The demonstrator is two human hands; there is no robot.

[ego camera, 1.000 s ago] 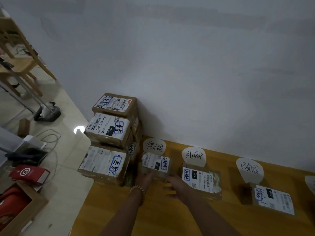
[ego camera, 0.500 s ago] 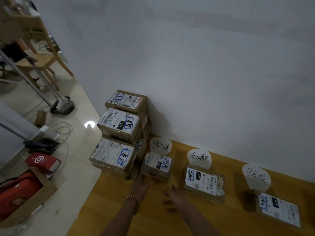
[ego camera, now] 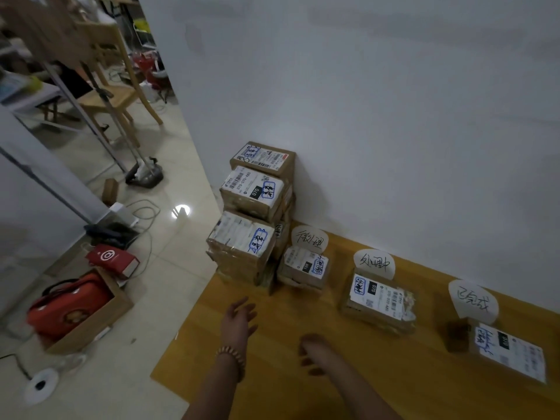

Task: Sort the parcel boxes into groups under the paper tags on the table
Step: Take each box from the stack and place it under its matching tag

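Observation:
A stack of brown parcel boxes point(ego camera: 251, 219) with white labels stands at the left end of the wooden table point(ego camera: 303, 389), against the wall. Three round paper tags stand along the wall: the left tag point(ego camera: 309, 240), the middle tag point(ego camera: 374, 263), the right tag point(ego camera: 472, 299). One small box point(ego camera: 304, 266) lies under the left tag, a flat box point(ego camera: 377, 298) under the middle one, another box point(ego camera: 509, 351) under the right one. My left hand point(ego camera: 238, 321) hovers open in front of the stack. My right hand point(ego camera: 315, 348) hangs over the table with curled fingers, holding nothing.
Left of the table is a tiled floor with a cardboard box holding a red bag point(ego camera: 65, 310), a red carton point(ego camera: 113, 259), cables and a white round thing point(ego camera: 41, 384). A wooden chair point(ego camera: 115, 86) and a stand's base point(ego camera: 145, 174) are farther back. The white wall bounds the table.
Both hands have pulled back from the small box under the left tag, which stays on the table. The view has swung left and the hands now sit lower in it.

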